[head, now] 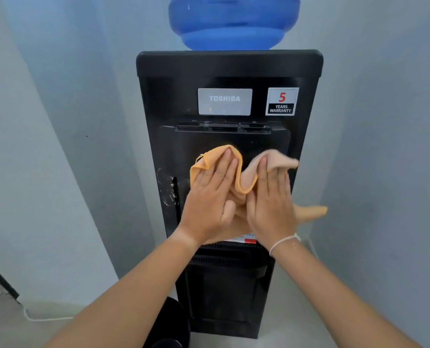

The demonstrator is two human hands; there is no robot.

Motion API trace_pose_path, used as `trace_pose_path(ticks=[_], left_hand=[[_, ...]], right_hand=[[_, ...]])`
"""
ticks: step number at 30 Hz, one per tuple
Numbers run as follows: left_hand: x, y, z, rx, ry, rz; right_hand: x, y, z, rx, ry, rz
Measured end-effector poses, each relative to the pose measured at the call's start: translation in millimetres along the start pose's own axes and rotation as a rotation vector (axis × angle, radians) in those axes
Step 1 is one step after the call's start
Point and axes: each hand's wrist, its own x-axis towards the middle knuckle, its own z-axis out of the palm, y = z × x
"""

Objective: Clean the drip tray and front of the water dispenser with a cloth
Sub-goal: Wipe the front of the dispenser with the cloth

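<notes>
Two bare forearms reach forward from the bottom edge. The left hand (210,197) lies flat, fingers straight and close together, pressing the orange cloth (244,177) against the front of the black Toshiba water dispenser (229,66). The right hand (271,207), a white string bracelet (283,243) at its wrist, is flat too, fingers straight on the cloth, which bunches between the hands and trails right. The grilled drip tray (224,254) sits just below the wrists. Grey walls (58,121) stand close on both sides.
</notes>
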Motion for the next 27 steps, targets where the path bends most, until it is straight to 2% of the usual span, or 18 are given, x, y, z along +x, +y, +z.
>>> trace_pose_path(ticks=[3,7,10,12,14,17,19,23,27], left_hand=[[-13,-7,-2,0.071,0.015,-0.031],[0,-2,-10,0.058,0.049,-0.034],[15,6,-13,0.024,0.047,0.012],[15,5,-12,0.022,0.044,0.013],[7,-1,-12,0.032,0.045,-0.032],[-6,-10,-14,0.085,0.059,-0.09],[-7,-12,-17,0.058,0.063,-0.11],[-3,-13,-25,-0.022,0.059,-0.143],[-8,-20,-29,0.001,0.053,-0.166]], right_hand=[[-23,14,6,0.056,-0.047,0.038],[13,11,-11,0.168,0.119,0.097],[43,-4,-19,0.187,0.214,0.07],[36,-10,-13,0.107,0.199,0.004],[11,-7,-1,-0.032,0.106,-0.066],[-12,10,7,0.0,0.004,0.009],[0,12,2,0.063,0.036,0.063],[38,-14,-10,0.021,0.186,0.035],[23,-32,4,-0.101,0.149,-0.121]])
